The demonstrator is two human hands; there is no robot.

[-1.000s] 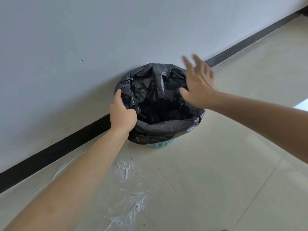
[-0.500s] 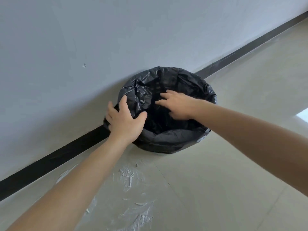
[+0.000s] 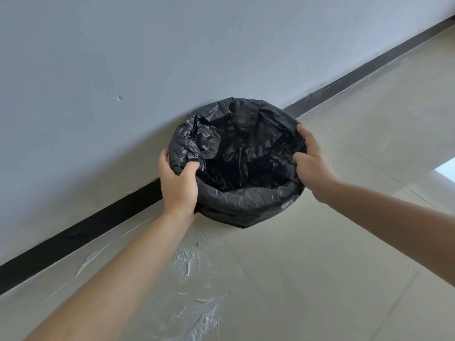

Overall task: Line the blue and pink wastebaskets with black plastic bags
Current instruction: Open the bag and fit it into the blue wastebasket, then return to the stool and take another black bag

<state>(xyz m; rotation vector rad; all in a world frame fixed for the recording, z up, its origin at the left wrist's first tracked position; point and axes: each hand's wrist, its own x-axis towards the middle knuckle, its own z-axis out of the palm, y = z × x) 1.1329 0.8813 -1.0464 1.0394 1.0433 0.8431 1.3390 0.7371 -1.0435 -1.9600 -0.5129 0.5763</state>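
The left hand (image 3: 178, 185) and the right hand (image 3: 311, 166) each pinch the folded rim of the black bag (image 3: 236, 203) between thumb and fingers. The thin film looks soft, light, slippery; gripping the doubled edge seems safest.

You face a plain pale wall (image 3: 172, 57), matte and bluish-white, with one small nick (image 3: 120, 97) in its paint left of centre. A black baseboard (image 3: 81, 230) runs along its foot, slanting up to your right. Below it you see a floor (image 3: 344, 254) of large beige tiles with thin grout lines. White smears and flaky patches (image 3: 187, 264) mark the tiles near you. At the right edge a bright patch of light (image 3: 446, 168) lies on the floor.
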